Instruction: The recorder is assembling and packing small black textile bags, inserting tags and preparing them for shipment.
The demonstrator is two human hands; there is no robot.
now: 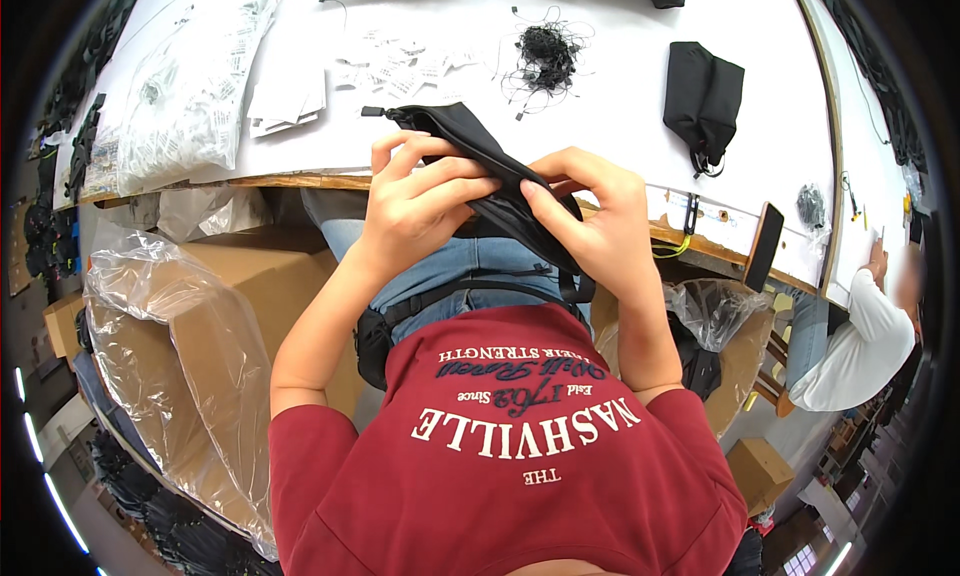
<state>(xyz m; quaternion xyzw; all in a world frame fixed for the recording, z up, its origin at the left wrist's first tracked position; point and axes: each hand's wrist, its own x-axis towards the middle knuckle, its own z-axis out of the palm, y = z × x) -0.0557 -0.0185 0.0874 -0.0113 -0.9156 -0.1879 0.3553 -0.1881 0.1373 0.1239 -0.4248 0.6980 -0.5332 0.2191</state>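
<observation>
The black fabric pouch (490, 181) hangs between both hands just above the lap at the table's near edge, the left hand (415, 201) with fingers curled over its upper fold, the right hand (590, 216) pinching its lower end. On the white table (620, 106) behind lie clear plastic bags of white tags (190, 96) at far left, loose white paper labels (395, 66) in the middle, a tangle of black cords (545, 56) and another folded black pouch (703, 101) to the right. A plastic-lined cardboard box (215, 316) stands by the left knee
</observation>
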